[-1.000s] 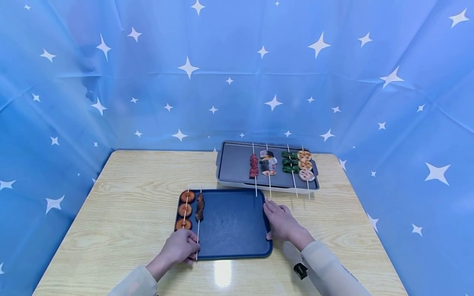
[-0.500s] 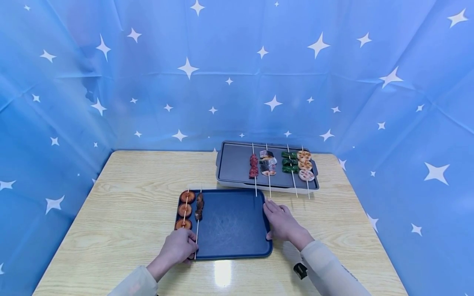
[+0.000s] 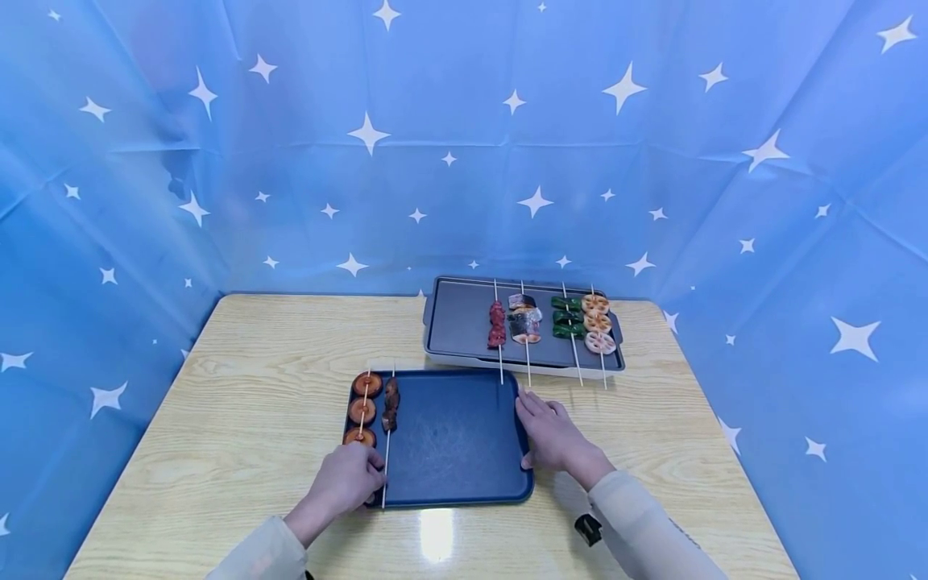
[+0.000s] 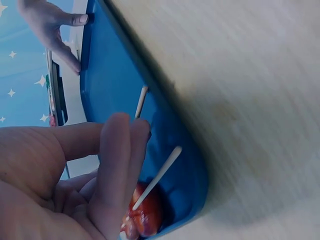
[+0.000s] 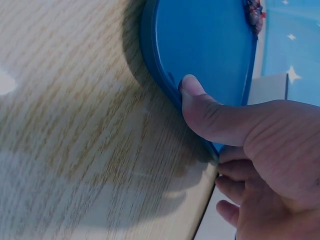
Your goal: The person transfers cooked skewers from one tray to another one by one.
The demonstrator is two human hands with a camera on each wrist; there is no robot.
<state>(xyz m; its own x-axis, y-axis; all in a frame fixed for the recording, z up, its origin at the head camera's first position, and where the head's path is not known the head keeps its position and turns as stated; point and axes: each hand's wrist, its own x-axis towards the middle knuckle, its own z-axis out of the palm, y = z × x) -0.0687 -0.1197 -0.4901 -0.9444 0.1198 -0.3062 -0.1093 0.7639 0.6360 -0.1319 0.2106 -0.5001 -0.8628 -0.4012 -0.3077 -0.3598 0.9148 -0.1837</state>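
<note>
Open middle in your dark-blue rectangular tray (image 3: 457, 451)

Your right hand (image 3: 554, 435), thumb and fingers spread, touches its right rim. Your left hand (image 3: 348, 477), fingers bent, is at the brown-meat wooden skewer (image 3: 391, 404) near the left edge; any pinch can't be told.

Head view high, facing forward and down, wrist views close, facing across the shared blue tray (image 3: 453, 439)

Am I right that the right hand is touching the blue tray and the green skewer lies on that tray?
Almost: the green skewer lies on the gray griddle, as the head view shows; the right hand does touch the blue tray.
</note>
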